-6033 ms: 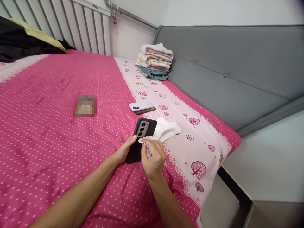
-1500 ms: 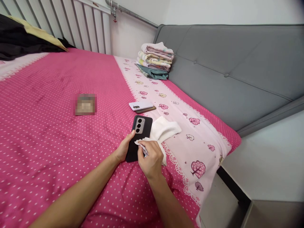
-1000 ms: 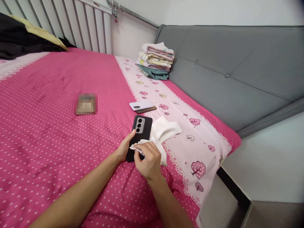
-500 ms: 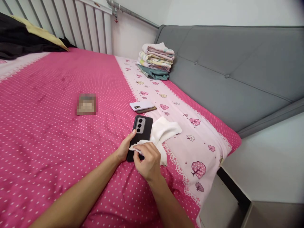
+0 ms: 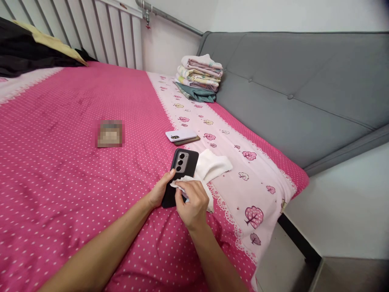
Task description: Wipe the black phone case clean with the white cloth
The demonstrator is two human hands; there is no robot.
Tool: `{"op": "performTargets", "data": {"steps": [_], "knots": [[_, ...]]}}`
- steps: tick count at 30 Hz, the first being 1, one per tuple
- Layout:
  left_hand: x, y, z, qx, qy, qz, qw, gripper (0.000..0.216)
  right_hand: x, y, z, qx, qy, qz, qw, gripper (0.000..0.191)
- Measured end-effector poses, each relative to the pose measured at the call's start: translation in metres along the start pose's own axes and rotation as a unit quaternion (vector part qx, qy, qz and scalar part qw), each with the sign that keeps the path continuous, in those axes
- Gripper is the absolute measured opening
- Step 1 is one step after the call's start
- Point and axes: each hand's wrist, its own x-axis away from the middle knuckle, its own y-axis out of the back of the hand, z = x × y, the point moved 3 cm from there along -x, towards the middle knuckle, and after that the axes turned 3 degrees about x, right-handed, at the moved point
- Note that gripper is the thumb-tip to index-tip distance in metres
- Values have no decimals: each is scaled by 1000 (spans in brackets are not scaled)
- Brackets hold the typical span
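A black phone (image 5: 181,163) lies back-up on the pink dotted bedspread (image 5: 60,162), its camera block facing me. My left hand (image 5: 159,192) grips its left edge, thumb on the back. My right hand (image 5: 192,202) pinches a bunched corner of a white cloth (image 5: 212,165) and presses it on the lower part of the phone's back. The rest of the cloth trails to the right across the bed.
A white phone (image 5: 180,135) rests on a brown one a little farther away. Folded laundry (image 5: 200,78) is stacked by the grey sofa back (image 5: 304,89). Dark and yellow bedding (image 5: 33,50) lies at the far left. The bed's edge drops off at the right.
The phone's top has tilted a little to the right and lifted. My right hand with the cloth has shifted slightly right along the phone's back.
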Motion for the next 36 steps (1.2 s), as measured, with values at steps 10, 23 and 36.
{"op": "performTargets", "data": {"steps": [10,23,36], "knots": [[2,-3,-1,-21,-11,13,1000,36,-1,2,-5,9,-29,-31,999,20],[1,-1,1,-15,-6,4,1000,38,-1,4,-8,22,-62,-47,997,19],[1,1,2,30,30,-8,999,36,1,2,-11,32,-80,-38,996,18]]}}
